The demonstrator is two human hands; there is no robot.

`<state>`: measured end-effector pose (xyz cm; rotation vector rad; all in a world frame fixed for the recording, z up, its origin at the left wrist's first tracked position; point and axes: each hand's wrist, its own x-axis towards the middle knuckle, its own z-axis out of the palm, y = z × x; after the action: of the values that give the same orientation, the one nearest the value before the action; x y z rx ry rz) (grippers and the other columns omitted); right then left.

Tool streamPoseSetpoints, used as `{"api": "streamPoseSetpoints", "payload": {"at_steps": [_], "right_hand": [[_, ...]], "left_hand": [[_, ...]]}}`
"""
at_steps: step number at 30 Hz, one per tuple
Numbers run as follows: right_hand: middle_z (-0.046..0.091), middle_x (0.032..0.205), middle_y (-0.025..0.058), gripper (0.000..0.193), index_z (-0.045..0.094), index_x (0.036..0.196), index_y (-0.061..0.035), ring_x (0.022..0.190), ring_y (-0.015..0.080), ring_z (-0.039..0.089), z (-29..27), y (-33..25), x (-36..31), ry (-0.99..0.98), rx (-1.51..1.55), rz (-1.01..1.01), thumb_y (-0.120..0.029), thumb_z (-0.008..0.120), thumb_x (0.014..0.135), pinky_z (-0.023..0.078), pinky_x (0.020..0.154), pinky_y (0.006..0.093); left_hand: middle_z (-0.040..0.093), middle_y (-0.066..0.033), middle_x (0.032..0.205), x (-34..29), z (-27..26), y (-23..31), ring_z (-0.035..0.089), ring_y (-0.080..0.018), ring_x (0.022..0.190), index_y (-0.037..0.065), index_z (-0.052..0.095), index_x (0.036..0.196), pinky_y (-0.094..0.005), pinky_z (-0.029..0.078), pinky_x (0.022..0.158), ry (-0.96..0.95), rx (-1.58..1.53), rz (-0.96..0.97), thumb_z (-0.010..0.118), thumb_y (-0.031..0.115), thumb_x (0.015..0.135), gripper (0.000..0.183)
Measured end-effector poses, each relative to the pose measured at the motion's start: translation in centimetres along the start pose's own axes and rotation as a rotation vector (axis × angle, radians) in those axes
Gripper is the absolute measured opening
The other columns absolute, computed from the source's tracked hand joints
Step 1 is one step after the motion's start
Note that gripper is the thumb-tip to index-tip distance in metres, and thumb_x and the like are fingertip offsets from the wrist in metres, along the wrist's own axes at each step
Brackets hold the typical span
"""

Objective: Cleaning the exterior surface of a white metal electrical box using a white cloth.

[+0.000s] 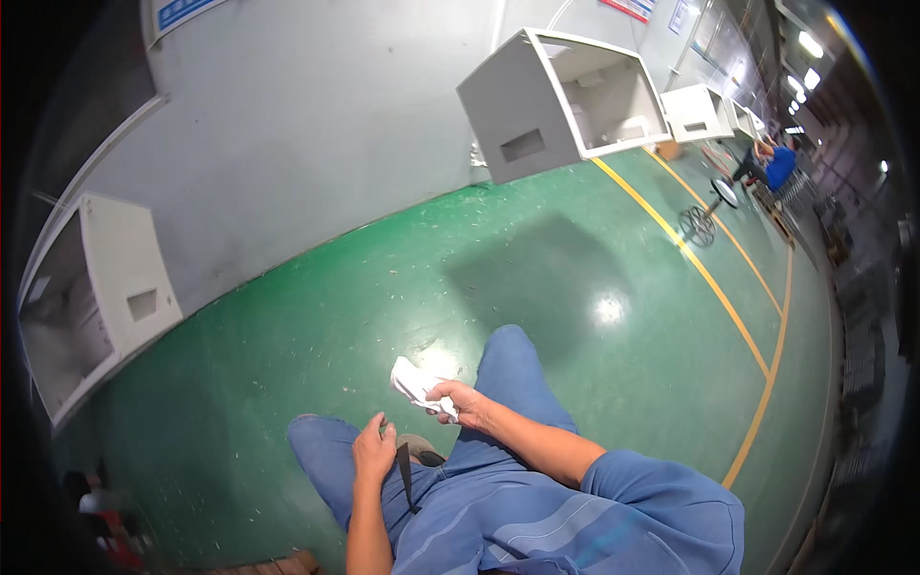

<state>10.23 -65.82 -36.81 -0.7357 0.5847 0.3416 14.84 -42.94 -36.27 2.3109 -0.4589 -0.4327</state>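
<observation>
My right hand (pixel 467 403) is closed around a bunched white cloth (pixel 412 380), held out in front of my right knee. One end of the cloth sticks out beyond the fingers to the left. Over my left thigh, my left hand (pixel 373 448) is loosely bent with the fingertips a little apart, and no object shows in it. A dark strap (pixel 406 476) hangs just to the right of that hand.
A grey-white open-fronted cabinet (pixel 522 110) appears ahead against the pale wall. Another white cabinet (pixel 129 273) stands at the left. Farther right are more cabinets (pixel 697 112), a round stool (pixel 724 193) and a seated person in blue (pixel 781 167). Yellow lines (pixel 709 273) cross the green floor (pixel 316 316).
</observation>
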Motion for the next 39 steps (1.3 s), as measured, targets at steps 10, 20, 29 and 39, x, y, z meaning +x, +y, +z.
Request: {"api": "streamPoseSetpoints", "payload": {"at_steps": [10,20,29,39], "right_hand": [[0.066,0.087,0.0059,0.039,0.059,0.116,-0.0111,0.062,0.0142,0.055,-6.6,0.9,-6.7,0.204,0.441,-0.198,-0.044,0.045,0.1,0.036,0.037,0.0221],[0.065,0.083,0.0047,0.034,0.06,0.111,-0.0056,0.057,0.0107,0.056,-9.9,2.7,-11.1,0.307,0.468,-0.28,-0.035,0.049,0.099,0.04,0.037,0.023],[0.068,0.083,0.0065,0.034,0.06,0.113,-0.0031,0.058,0.0118,0.06,-11.0,0.0,-11.8,0.336,0.562,-0.264,-0.031,0.045,0.101,0.046,0.041,0.026],[0.063,0.103,0.0156,0.035,0.057,0.128,-0.0001,0.091,0.0242,0.063,-1.0,-19.4,-10.7,0.562,-0.629,-1.175,-0.017,0.053,0.098,0.049,0.078,0.0302]], "left_hand": [[0.066,-0.0199,0.115,2.5,1.3,5.5,0.063,-0.0366,0.106,0.004,0.061,0.122,-0.0439,0.049,0.09,-0.449,0.175,0.229,0.059,0.028,0.089,0.041],[0.068,-0.0106,0.096,21.4,-7.5,37.2,0.06,-0.0292,0.091,0.005,0.063,0.098,-0.0418,0.047,0.079,0.117,0.752,1.27,0.06,0.023,0.092,0.02],[0.066,-0.0065,0.1,28.8,-2.4,53.2,0.058,-0.0219,0.105,0.005,0.067,0.095,-0.0368,0.044,0.096,0.0,1.178,1.468,0.046,0.029,0.101,0.032],[0.065,-0.0188,0.073,30.8,-3.4,54.5,0.063,-0.0331,0.069,0.002,0.069,0.079,-0.0431,0.049,0.066,-0.397,1.2,1.205,0.061,0.031,0.087,0.031]]}}
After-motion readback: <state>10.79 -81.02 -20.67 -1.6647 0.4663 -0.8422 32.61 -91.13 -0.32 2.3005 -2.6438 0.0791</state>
